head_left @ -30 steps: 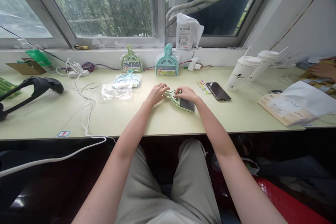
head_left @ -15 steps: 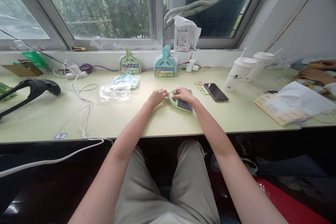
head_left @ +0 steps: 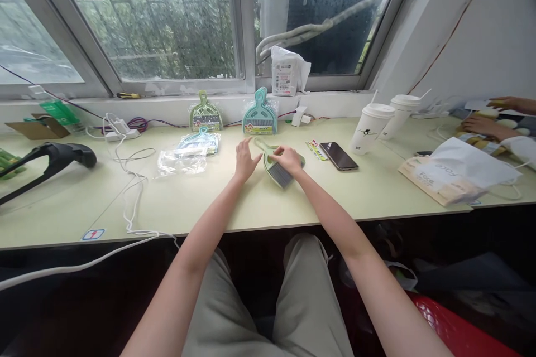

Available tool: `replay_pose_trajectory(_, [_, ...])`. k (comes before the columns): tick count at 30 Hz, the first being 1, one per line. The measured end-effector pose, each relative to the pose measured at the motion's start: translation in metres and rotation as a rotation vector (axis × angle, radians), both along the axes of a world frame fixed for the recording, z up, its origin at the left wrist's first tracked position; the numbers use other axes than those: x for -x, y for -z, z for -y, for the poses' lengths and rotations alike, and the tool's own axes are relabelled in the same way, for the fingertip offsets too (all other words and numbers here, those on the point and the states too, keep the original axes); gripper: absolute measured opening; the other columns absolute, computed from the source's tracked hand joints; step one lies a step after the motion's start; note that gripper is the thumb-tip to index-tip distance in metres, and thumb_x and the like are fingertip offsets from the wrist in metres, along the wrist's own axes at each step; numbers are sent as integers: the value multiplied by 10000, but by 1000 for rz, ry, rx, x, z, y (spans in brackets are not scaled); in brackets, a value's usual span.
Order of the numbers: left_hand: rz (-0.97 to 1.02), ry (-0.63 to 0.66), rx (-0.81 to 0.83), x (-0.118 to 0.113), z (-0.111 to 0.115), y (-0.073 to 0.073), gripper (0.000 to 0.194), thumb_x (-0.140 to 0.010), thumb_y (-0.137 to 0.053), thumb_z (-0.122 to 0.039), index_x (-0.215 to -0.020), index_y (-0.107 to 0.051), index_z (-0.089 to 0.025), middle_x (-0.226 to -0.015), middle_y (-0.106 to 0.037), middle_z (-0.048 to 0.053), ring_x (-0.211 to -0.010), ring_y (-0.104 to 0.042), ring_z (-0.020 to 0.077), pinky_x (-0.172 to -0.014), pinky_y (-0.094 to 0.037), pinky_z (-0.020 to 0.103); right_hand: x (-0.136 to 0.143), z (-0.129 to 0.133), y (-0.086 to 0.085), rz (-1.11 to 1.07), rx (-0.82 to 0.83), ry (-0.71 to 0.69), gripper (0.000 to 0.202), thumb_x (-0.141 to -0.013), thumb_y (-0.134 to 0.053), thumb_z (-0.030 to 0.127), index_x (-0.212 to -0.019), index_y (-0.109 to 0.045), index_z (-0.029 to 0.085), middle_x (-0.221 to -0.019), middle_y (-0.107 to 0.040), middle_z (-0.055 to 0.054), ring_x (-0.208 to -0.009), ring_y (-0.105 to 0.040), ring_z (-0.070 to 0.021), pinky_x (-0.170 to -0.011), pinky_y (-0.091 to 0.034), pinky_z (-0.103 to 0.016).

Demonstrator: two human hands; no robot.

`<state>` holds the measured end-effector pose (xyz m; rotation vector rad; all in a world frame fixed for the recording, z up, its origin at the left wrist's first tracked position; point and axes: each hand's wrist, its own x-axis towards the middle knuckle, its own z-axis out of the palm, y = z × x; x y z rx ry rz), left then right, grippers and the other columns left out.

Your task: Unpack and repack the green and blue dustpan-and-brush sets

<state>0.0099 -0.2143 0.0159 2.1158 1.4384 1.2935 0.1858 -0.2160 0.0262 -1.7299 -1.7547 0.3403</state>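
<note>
Lying right of the hands [head_left: 288, 159], a bag [head_left: 444, 175] reads "FOCO".

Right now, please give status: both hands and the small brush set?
Left hand open, beside handle. Right hand pressing on green brush-and-dustpan set, flat on desk. Phone close at right.

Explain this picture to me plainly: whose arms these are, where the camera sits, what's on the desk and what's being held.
The camera sits on a person's head, looking down, so the two bare arms are that person's own. The right hand rests on a small green brush and dustpan set lying on the pale desk. The left hand is open beside the set's handle, holding nothing. Behind are two packaged sets leaning on the wall, a third lying flat, and an empty clear wrapper. To the right lie a phone and two lidded cups. Another person's hands show at far right.
</note>
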Motion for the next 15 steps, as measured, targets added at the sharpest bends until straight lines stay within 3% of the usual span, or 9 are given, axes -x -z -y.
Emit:
replay_pose_trajectory(3, [380, 302, 441, -12, 1, 1, 430, -895, -490, -444, -1257, -494, -213, -1174, -613, 117, -1095, -599, 237, -903, -483, 380, 4, -2, -2, -140, -115, 46, 263, -822, -579, 480, -921, -665, 252, -1015, -723, -37, -963, -660, -193, -843, -482, -288])
replay_pose_trajectory(5, [512, 497, 642, -17, 1, 3, 409, -838, -570, -403, -1197, -514, -216, -1076, -641, 89, -981, -635, 216, -842, -512, 354, -2, -8, -2, -206, -130, -8, 338, -881, -482, 493, -1005, -658, 233, -1031, -713, -51, -934, -661, -186, -816, -496, -281])
replay_pose_trajectory(6, [567, 526, 680, -17, 0, 5, 415, -791, -621, -340, -1172, -516, -215, -1053, -643, 75, -941, -638, 201, -821, -520, 336, -9, -12, -1, -225, -140, -1, 379, -916, -415, 478, -1061, -646, 214, -1063, -702, -69, -933, -657, -185, -809, -501, -284])
replay_pose_trajectory(8, [674, 462, 682, -13, -4, 5, 430, -715, -648, -211, -1122, -509, -208, -1024, -634, 50, -873, -630, 164, -774, -527, 296, -29, -20, 3, -208, -179, 120, 428, -959, -307, 394, -1167, -603, 165, -1191, -649, -130, -1017, -630, -200, -858, -494, -315])
replay_pose_trajectory(11, [802, 265, 644, 3, -12, 2, 384, -699, -602, -140, -1055, -473, -204, -965, -609, 26, -801, -614, 132, -718, -535, 266, -62, -29, 17, -10, -143, 299, 415, -943, -359, 299, -1279, -536, 133, -1426, -473, -198, -1288, -462, -263, -1032, -384, -441])
replay_pose_trajectory(13, [868, 173, 630, 15, -18, 0, 365, -706, -587, -134, -1034, -447, -213, -926, -599, 16, -780, -616, 130, -713, -546, 271, -75, -33, 26, 104, -5, 303, 444, -923, -426, 308, -1317, -515, 125, -1489, -395, -215, -1359, -377, -304, -1074, -301, -537])
replay_pose_trajectory(15, [906, 135, 606, 26, -23, -2, 359, -715, -587, -145, -1034, -443, -226, -906, -601, 10, -781, -623, 135, -718, -553, 280, -78, -34, 32, 145, 95, 230, 422, -914, -454, 314, -1293, -549, 155, -1472, -435, -187, -1356, -384, -309, -1092, -230, -593])
